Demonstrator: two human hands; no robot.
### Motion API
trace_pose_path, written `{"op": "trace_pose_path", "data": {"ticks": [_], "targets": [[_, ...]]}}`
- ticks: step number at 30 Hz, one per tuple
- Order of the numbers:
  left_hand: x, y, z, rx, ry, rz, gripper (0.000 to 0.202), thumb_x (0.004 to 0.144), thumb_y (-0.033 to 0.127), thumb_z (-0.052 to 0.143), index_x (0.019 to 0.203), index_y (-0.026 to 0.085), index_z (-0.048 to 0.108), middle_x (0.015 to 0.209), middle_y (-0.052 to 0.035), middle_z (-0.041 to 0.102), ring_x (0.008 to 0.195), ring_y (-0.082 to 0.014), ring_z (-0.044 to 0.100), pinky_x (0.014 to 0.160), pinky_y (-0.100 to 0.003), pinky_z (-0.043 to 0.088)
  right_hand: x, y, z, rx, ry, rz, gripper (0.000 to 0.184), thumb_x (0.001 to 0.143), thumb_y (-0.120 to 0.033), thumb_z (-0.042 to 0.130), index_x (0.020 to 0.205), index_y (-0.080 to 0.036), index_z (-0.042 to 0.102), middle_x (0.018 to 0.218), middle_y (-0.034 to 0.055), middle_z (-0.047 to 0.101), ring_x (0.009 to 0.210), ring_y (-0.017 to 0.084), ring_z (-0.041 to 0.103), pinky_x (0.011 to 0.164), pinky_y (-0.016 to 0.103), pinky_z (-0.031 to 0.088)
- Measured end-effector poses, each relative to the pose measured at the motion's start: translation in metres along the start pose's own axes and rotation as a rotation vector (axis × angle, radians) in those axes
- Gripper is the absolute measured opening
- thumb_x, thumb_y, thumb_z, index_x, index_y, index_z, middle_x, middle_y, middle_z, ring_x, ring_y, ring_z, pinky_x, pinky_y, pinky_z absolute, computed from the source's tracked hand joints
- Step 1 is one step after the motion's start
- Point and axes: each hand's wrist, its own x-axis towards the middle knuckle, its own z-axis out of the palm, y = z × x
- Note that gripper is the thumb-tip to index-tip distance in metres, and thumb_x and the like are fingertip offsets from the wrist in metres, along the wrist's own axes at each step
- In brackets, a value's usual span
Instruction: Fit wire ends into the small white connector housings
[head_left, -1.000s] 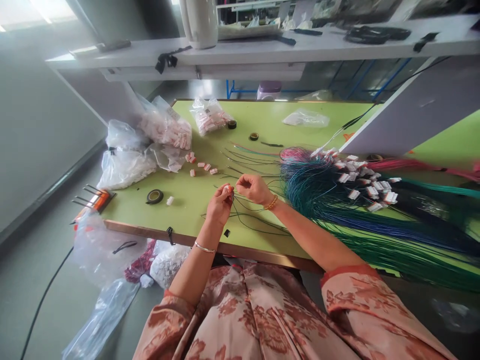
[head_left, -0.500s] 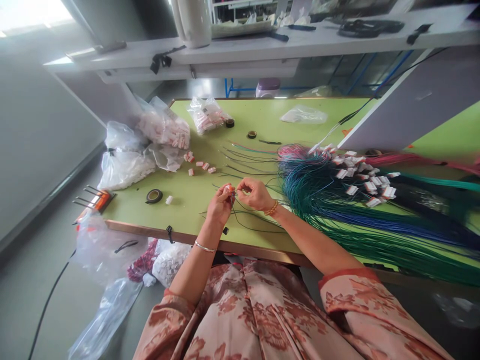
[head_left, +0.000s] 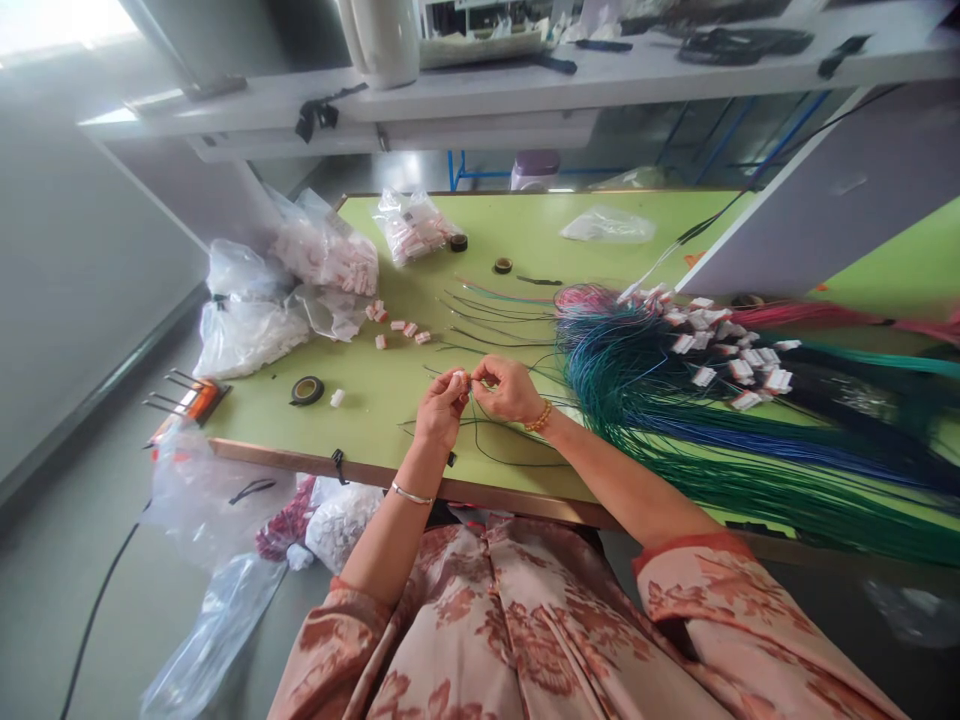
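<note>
Between thumb and fingers, my left hand (head_left: 441,408) pinches a small white and orange connector housing (head_left: 460,376), mostly covered by the fingertips. My right hand (head_left: 511,390) is closed right beside it, pinching a thin dark wire (head_left: 474,398) at the connector's edge. Whether the wire's end sits inside the housing I cannot tell. More thin wires (head_left: 499,340) lie fanned out just beyond my hands. They run right into a large bundle of green and blue wires (head_left: 600,370). Several white connectors (head_left: 742,373) are heaped on that bundle's right part.
Loose connectors (head_left: 409,329) and a black tape roll (head_left: 307,390) lie left of my hands. Plastic bags of connectors (head_left: 322,250) stand at the back left. An orange holder with metal prongs (head_left: 196,400) sits at the left corner. A shelf (head_left: 480,95) spans the back.
My right hand has come slightly closer to the connector, its fingertips now nearly meeting my left hand's. The view has shifted a little; the rest looks the same.
</note>
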Motion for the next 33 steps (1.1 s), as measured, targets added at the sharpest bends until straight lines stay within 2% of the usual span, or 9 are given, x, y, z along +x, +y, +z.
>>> {"op": "trace_pose_path", "data": {"ticks": [6, 13, 16, 18, 20, 24, 28, 33], "targets": [[0.003, -0.001, 0.002, 0.036, 0.009, 0.032, 0.026, 0.059, 0.020, 0.086, 0.078, 0.014, 0.069, 0.074, -0.0001, 0.067, 0.060, -0.0040, 0.055, 0.059, -0.017, 0.043, 0.002, 0.006, -0.004, 0.036, -0.107, 0.030, 0.013, 0.080, -0.026, 0.055, 0.070, -0.017, 0.057, 0.066, 0.0007, 0.060, 0.057, 0.010, 0.047, 0.057, 0.023, 0.037], [0.006, -0.005, 0.006, 0.110, 0.057, 0.033, 0.026, 0.060, 0.021, 0.084, 0.078, 0.014, 0.068, 0.070, 0.0009, 0.064, 0.060, -0.0054, 0.054, 0.062, -0.021, 0.041, -0.002, 0.006, -0.001, -0.109, -0.105, 0.012, 0.016, 0.080, -0.026, 0.052, 0.066, -0.018, 0.053, 0.064, 0.0017, 0.058, 0.057, 0.011, 0.046, 0.057, 0.024, 0.034], [0.008, -0.007, 0.006, 0.152, 0.067, 0.018, 0.026, 0.060, 0.021, 0.084, 0.078, 0.013, 0.067, 0.069, 0.0005, 0.063, 0.060, -0.0064, 0.055, 0.063, -0.022, 0.041, 0.001, 0.010, -0.005, -0.147, -0.156, 0.021, 0.015, 0.078, -0.026, 0.053, 0.066, -0.017, 0.055, 0.064, 0.0016, 0.059, 0.058, 0.011, 0.046, 0.057, 0.024, 0.034], [0.011, -0.005, 0.006, 0.149, 0.046, 0.007, 0.025, 0.061, 0.021, 0.083, 0.079, 0.013, 0.068, 0.070, -0.0005, 0.064, 0.060, -0.0064, 0.055, 0.062, -0.022, 0.042, 0.014, 0.018, -0.014, -0.118, -0.232, 0.064, 0.015, 0.078, -0.027, 0.055, 0.069, -0.016, 0.060, 0.063, 0.0004, 0.060, 0.056, 0.010, 0.046, 0.056, 0.023, 0.034], [0.015, -0.002, 0.006, 0.130, 0.019, -0.001, 0.025, 0.062, 0.021, 0.082, 0.080, 0.013, 0.068, 0.073, -0.0019, 0.066, 0.060, -0.0062, 0.054, 0.061, -0.022, 0.041, 0.035, 0.031, -0.024, -0.104, -0.252, 0.144, 0.016, 0.080, -0.027, 0.055, 0.075, -0.016, 0.065, 0.064, 0.0000, 0.063, 0.056, 0.010, 0.049, 0.056, 0.022, 0.036], [0.020, 0.000, 0.004, 0.117, -0.017, -0.018, 0.025, 0.062, 0.022, 0.082, 0.080, 0.013, 0.068, 0.075, -0.0029, 0.067, 0.061, -0.0061, 0.053, 0.059, -0.020, 0.041, 0.084, 0.066, -0.033, -0.334, -0.141, 0.325, 0.015, 0.079, -0.021, 0.057, 0.081, -0.016, 0.070, 0.077, 0.0036, 0.071, 0.067, 0.013, 0.058, 0.064, 0.022, 0.042], [0.021, -0.003, 0.001, 0.113, -0.027, -0.044, 0.028, 0.060, 0.024, 0.084, 0.080, 0.012, 0.069, 0.075, -0.0032, 0.067, 0.062, -0.0061, 0.054, 0.059, -0.019, 0.042, 0.109, 0.090, -0.018, -0.560, -0.218, 0.474, 0.013, 0.076, -0.021, 0.062, 0.085, -0.020, 0.072, 0.088, 0.0041, 0.073, 0.079, 0.017, 0.062, 0.068, 0.024, 0.043], [0.024, -0.004, -0.003, 0.099, 0.010, -0.071, 0.031, 0.058, 0.025, 0.085, 0.081, 0.012, 0.069, 0.075, -0.0036, 0.067, 0.063, -0.0070, 0.055, 0.059, -0.020, 0.042, 0.112, 0.094, 0.000, -0.685, -0.295, 0.535, 0.015, 0.082, -0.020, 0.057, 0.091, -0.020, 0.069, 0.102, 0.0091, 0.071, 0.085, 0.019, 0.062, 0.072, 0.026, 0.044]]}}
